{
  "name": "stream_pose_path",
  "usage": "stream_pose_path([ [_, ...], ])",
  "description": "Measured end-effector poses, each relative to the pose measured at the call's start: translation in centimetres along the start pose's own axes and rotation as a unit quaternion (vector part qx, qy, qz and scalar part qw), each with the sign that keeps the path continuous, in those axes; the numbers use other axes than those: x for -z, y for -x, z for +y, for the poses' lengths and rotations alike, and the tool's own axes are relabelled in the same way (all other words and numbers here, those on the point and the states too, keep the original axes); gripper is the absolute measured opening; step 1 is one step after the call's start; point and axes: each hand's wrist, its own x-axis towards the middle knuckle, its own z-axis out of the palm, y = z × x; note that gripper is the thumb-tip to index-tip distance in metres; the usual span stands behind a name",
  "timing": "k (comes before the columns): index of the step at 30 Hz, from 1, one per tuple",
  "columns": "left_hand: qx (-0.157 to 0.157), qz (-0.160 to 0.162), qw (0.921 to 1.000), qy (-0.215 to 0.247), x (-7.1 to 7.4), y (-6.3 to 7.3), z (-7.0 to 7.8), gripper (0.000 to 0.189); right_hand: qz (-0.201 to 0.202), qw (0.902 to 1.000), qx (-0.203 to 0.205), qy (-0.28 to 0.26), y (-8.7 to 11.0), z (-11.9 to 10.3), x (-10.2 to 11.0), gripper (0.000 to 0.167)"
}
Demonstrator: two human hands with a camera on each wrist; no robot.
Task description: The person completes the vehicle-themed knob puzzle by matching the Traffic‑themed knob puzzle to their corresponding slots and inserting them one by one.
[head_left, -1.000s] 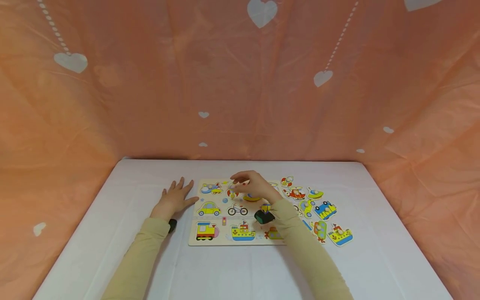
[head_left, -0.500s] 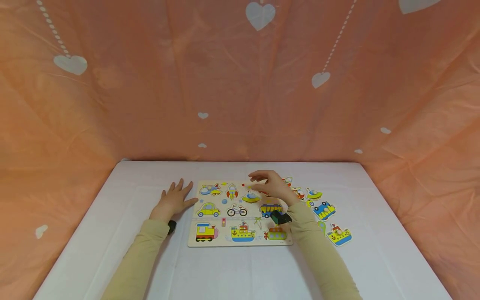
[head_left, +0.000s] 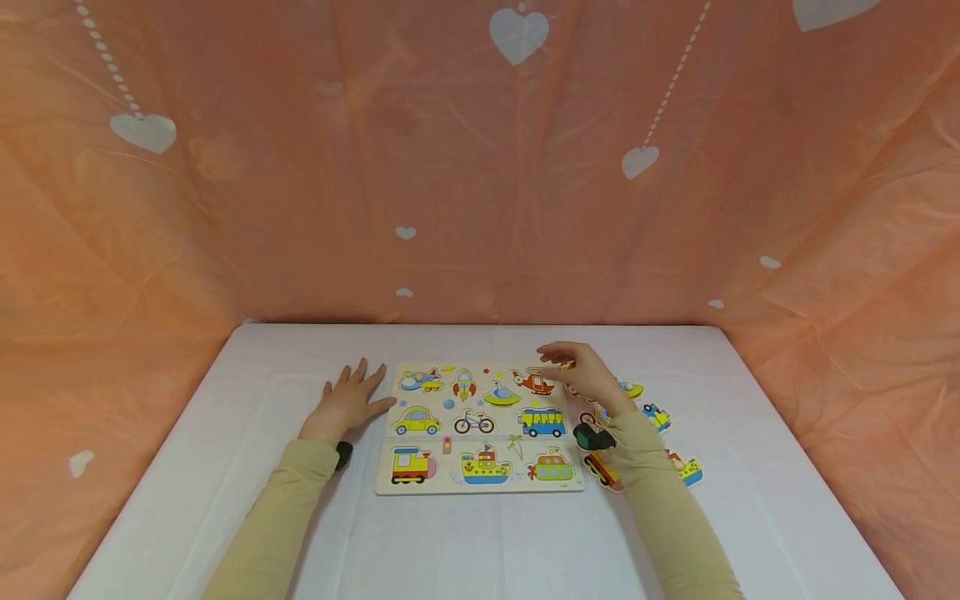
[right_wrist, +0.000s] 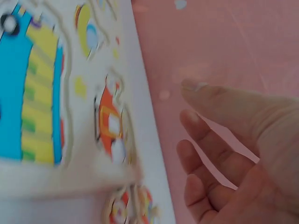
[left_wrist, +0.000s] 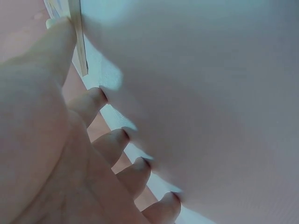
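My left hand (head_left: 347, 404) rests on the white table with fingers spread. Its thumb touches the left edge of the puzzle board (head_left: 450, 468), seen also at the top of the left wrist view. The board shows vehicle pictures, among them a yellow car (head_left: 417, 421), a bicycle (head_left: 474, 422) and a blue bus (head_left: 542, 422). Above the board's upper right corner hovers my right hand (head_left: 585, 375), close to the helicopter picture (head_left: 534, 382). In the right wrist view its fingers (right_wrist: 201, 154) are loosely bent, apart from the thumb, holding nothing.
Loose vehicle puzzle pieces lie right of the board, partly hidden by the right arm: a train (head_left: 602, 472), a ship (head_left: 690, 472), a bus (head_left: 657, 417) and a flying saucer (head_left: 632, 389). A pink curtain (head_left: 480, 192) with hearts hangs behind the table (head_left: 450, 550).
My right hand has moved right, from above the rocket picture to the board's upper right corner, uncovering the pictures on the board's right side. The left hand has stayed in place.
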Motion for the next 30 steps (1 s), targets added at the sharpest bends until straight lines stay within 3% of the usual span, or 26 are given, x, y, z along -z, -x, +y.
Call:
stream_pose_path([
  [11, -0.002, 0.004, 1.0, -0.006, 0.1, 0.4, 0.0, 0.075, 0.075, 0.9962, -0.043, -0.011, 0.9, 3.6, 1.8, 0.036],
  [18, -0.003, 0.008, 1.0, -0.001, 0.1, 0.4, 0.2, 0.074, 0.124, 0.9906, -0.057, -0.001, 1.0, 4.7, 2.3, 0.032],
  [30, -0.006, 0.009, 0.9999, 0.002, 0.0, 0.3, 0.0, 0.075, 0.121, 0.9895, -0.077, -0.012, 1.0, 5.7, 1.9, 0.033],
])
